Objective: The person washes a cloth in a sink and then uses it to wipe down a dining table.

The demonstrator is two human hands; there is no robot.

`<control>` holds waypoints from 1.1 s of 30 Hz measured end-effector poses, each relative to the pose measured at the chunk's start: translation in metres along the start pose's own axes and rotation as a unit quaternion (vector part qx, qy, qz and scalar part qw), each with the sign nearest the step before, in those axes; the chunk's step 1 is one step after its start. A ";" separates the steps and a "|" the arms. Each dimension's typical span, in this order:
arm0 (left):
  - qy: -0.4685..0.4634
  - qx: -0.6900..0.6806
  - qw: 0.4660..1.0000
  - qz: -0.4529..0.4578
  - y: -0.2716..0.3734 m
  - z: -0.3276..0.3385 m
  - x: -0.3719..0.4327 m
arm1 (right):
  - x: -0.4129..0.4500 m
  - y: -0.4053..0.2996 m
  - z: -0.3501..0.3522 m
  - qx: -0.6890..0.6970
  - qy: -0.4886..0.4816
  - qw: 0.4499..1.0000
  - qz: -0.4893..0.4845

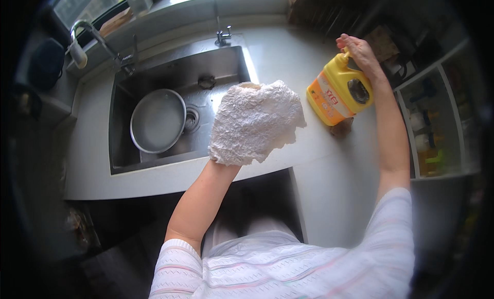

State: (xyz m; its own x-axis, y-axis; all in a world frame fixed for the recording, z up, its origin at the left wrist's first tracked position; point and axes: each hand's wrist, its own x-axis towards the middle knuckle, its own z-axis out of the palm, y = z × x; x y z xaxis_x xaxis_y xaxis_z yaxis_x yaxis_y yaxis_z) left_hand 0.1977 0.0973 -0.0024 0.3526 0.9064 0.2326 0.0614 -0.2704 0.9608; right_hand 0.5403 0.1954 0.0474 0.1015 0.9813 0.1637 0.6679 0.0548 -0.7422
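A white, fluffy-textured cloth (pixel 254 123) lies spread over my left hand (pixel 224 165), which holds it up above the sink's front right corner. Only the wrist shows clearly; the fingers are hidden under the cloth. On the counter to the right is a yellow jug of dish soap (pixel 334 92) with an orange label bearing writing. My right hand (pixel 357 50) has its fingers around the pump (pixel 346 53) at the top of the jug. Whether soap is coming out cannot be seen.
A round metal basin (pixel 158 121) holding cloudy liquid sits in the stainless steel sink (pixel 227 67), beside the drain (pixel 192 119). A tall faucet (pixel 102 40) and a small tap (pixel 222 36) stand behind. A brown object (pixel 342 128) lies beside the jug; a shelf unit (pixel 447 117) is at right.
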 end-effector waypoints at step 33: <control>0.677 -0.492 0.495 0.236 -0.087 -0.398 -0.807 | -0.720 -0.542 0.794 0.046 -0.517 0.651 -0.554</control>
State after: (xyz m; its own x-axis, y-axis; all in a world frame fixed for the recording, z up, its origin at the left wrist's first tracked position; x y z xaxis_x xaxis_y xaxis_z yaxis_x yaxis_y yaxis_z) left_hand -0.4644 -0.4816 -0.2138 -0.8775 0.3853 -0.2857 -0.4487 -0.8698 0.2052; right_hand -0.4802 -0.3937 -0.1844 -0.9872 -0.0729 0.1417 -0.1429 0.7989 -0.5842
